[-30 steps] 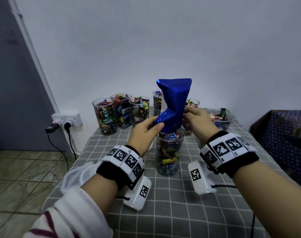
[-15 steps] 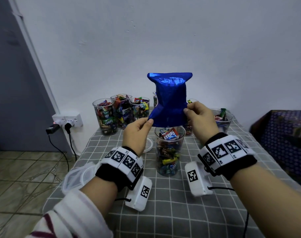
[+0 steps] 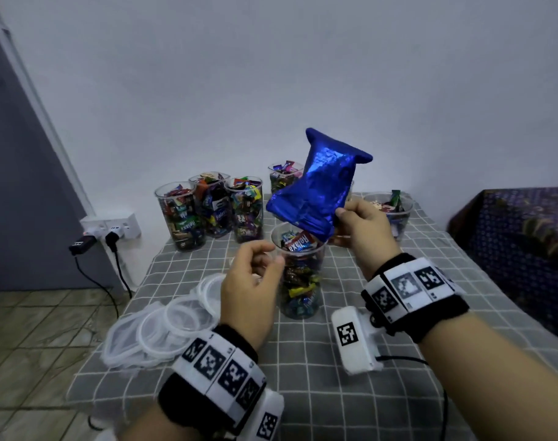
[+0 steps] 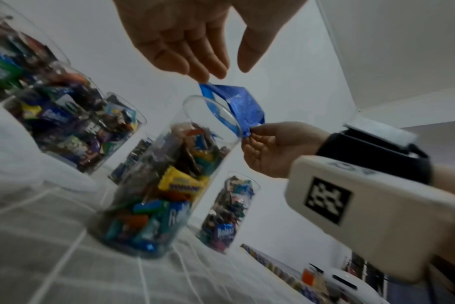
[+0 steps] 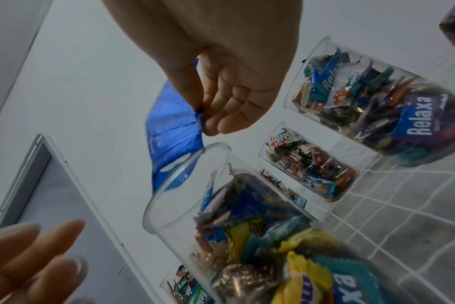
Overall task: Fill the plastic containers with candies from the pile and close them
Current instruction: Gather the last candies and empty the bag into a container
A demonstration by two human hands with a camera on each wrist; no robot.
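Note:
A clear plastic container [image 3: 299, 281] [image 4: 153, 185] [image 5: 247, 236] full of wrapped candies stands lidless in the middle of the checked table. Above its rim hangs a crumpled blue foil bag [image 3: 322, 186] [image 4: 237, 109] [image 5: 171, 131], mouth down and tilted right. My right hand [image 3: 360, 227] [image 5: 203, 115] pinches the bag's lower corner between thumb and fingers. My left hand [image 3: 255, 268] [image 4: 213, 67] hovers just left of the container rim, fingers relaxed, holding nothing. A red Relaxa candy [image 3: 299, 243] lies on top of the fill.
Several filled lidless containers [image 3: 214, 211] stand along the back of the table [image 3: 334, 377], with a shallower one [image 3: 390, 214] at back right. A pile of clear lids [image 3: 163, 326] lies at the left edge. A wall socket with plugs [image 3: 109, 230] is left of the table.
My left hand let go of the blue bag and dropped beside the container. The bag, held by both hands before, now tilts right in my right hand alone.

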